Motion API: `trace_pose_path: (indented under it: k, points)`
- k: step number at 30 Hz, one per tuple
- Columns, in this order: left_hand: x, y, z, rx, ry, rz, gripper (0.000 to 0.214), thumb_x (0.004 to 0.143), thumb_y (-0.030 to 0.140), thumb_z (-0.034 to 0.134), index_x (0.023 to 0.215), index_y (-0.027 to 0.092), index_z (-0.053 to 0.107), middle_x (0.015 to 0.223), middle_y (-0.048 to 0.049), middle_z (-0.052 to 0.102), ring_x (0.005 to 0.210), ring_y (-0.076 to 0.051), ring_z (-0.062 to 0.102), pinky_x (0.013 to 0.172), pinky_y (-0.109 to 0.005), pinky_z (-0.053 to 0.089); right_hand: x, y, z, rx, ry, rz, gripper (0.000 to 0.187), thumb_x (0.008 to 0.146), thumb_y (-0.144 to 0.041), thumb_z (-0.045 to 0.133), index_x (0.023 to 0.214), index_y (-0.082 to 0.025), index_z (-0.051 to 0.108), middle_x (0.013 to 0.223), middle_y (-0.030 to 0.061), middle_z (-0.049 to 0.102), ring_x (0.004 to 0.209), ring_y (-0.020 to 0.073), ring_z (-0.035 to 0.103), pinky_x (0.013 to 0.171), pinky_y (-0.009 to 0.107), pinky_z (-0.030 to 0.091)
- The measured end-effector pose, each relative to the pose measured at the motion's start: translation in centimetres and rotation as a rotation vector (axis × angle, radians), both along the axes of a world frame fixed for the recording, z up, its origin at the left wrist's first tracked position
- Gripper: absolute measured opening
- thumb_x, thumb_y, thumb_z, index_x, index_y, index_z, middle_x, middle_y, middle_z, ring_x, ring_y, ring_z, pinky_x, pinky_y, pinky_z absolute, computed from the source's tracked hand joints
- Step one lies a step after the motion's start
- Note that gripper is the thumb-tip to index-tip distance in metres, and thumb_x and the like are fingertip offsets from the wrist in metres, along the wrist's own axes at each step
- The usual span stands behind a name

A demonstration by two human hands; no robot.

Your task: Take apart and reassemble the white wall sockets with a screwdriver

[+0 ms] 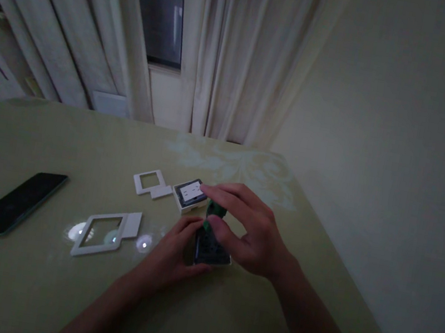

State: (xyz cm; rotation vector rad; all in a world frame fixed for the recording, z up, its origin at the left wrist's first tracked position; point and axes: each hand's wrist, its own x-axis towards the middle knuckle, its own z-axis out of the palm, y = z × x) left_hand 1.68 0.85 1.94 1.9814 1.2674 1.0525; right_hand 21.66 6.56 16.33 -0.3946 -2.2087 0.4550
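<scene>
My left hand [174,249] grips the left side of a dark switch module [212,251] that rests on the table, fingers closed around it. My right hand [245,227] hovers over the module and pinches a small green tool [215,212] that points down onto it. Just behind my right fingertips sits a second socket module [190,194] with a white face and dark surround.
Two white cover frames lie on the green tablecloth: a large one [104,234] at my left and a small one [149,182] further back. A dark phone [14,202] lies at the left. Curtains and a window stand behind the table; a wall runs along the right.
</scene>
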Motion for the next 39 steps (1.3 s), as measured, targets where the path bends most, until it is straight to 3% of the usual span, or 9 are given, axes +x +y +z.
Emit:
trace_pose_path:
  k: [3,7,12,16,22,27,33,37,39]
  points:
    - [0.02,0.06,0.08,-0.02,0.006,-0.001,0.074,0.082,0.038,0.091,0.147,0.032,0.056,0.147,-0.0103,0.06,0.138,-0.038,0.059,0.117,-0.061,0.052,-0.06,-0.16,0.03,-0.026,0.012,0.029,0.045,0.109,-0.016,0.053,0.153,-0.026,0.058,0.14,0.0092,0.07,0.127,0.0236,0.067,0.111,0.044,0.055]
    - [-0.01,0.03,-0.06,-0.032,0.018,0.009,0.072,0.084,0.04,0.09,0.148,0.036,0.056,0.148,-0.0092,0.06,0.138,-0.04,0.059,0.115,-0.065,0.052,-0.2,-0.17,-0.22,-0.007,0.079,-0.035,0.036,0.104,-0.032,0.073,0.14,-0.027,0.07,0.116,0.0073,0.072,0.104,0.0216,0.071,0.093,0.037,0.062]
    - [0.11,-0.06,-0.09,-0.012,0.019,0.023,0.071,0.084,0.042,0.09,0.146,0.035,0.057,0.146,-0.0096,0.062,0.137,-0.04,0.059,0.115,-0.064,0.052,-0.32,-0.34,-0.14,-0.04,0.022,0.026,0.045,0.11,-0.022,0.056,0.155,-0.026,0.058,0.137,0.01,0.069,0.123,0.023,0.067,0.108,0.042,0.057]
    - [0.21,-0.09,-0.04,-0.024,0.025,0.027,0.07,0.084,0.043,0.089,0.146,0.034,0.057,0.148,-0.0085,0.062,0.138,-0.041,0.059,0.115,-0.062,0.054,-0.47,-0.4,-0.23,-0.028,0.086,-0.038,0.036,0.108,-0.03,0.067,0.144,-0.029,0.069,0.119,0.0073,0.072,0.108,0.0216,0.07,0.096,0.037,0.061]
    - [0.24,-0.01,-0.45,-0.003,0.04,0.029,0.074,0.084,0.046,0.089,0.149,0.037,0.053,0.149,-0.0083,0.062,0.139,-0.043,0.059,0.115,-0.061,0.054,-0.46,-0.29,-0.33,-0.072,0.034,0.029,0.04,0.112,-0.024,0.058,0.152,-0.027,0.059,0.13,0.0076,0.074,0.115,0.02,0.07,0.102,0.037,0.058]
    - [0.32,-0.08,-0.56,0.008,0.045,0.057,0.076,0.084,0.045,0.089,0.15,0.036,0.051,0.149,-0.0088,0.061,0.141,-0.044,0.058,0.116,-0.066,0.052,-0.65,-0.24,-0.57,0.011,0.13,-0.146,0.026,0.1,-0.041,0.079,0.121,-0.025,0.078,0.097,0.0042,0.071,0.086,0.019,0.069,0.079,0.032,0.062]
    - [0.44,-0.08,0.01,-0.011,0.036,0.041,0.071,0.083,0.043,0.089,0.146,0.034,0.056,0.148,-0.0104,0.062,0.137,-0.043,0.061,0.113,-0.064,0.055,-0.5,-0.54,-0.06,-0.062,0.001,-0.04,0.047,0.109,-0.024,0.057,0.156,-0.026,0.056,0.14,0.0105,0.068,0.128,0.025,0.065,0.11,0.044,0.056]
    - [0.45,-0.05,-0.18,-0.018,0.049,0.04,0.073,0.083,0.045,0.089,0.147,0.035,0.054,0.147,-0.0086,0.062,0.136,-0.044,0.061,0.112,-0.063,0.056,-0.68,-0.41,-0.52,0.012,0.055,-0.131,0.035,0.108,-0.03,0.065,0.143,-0.028,0.07,0.108,0.0059,0.071,0.095,0.02,0.07,0.085,0.034,0.062]
    - [0.5,-0.07,-0.29,-0.021,0.048,0.046,0.073,0.083,0.046,0.089,0.146,0.035,0.054,0.146,-0.0086,0.062,0.134,-0.044,0.062,0.111,-0.063,0.056,-0.75,-0.27,-0.68,0.024,0.081,-0.146,0.034,0.107,-0.033,0.069,0.14,-0.026,0.071,0.106,0.006,0.072,0.095,0.0203,0.07,0.086,0.034,0.062]
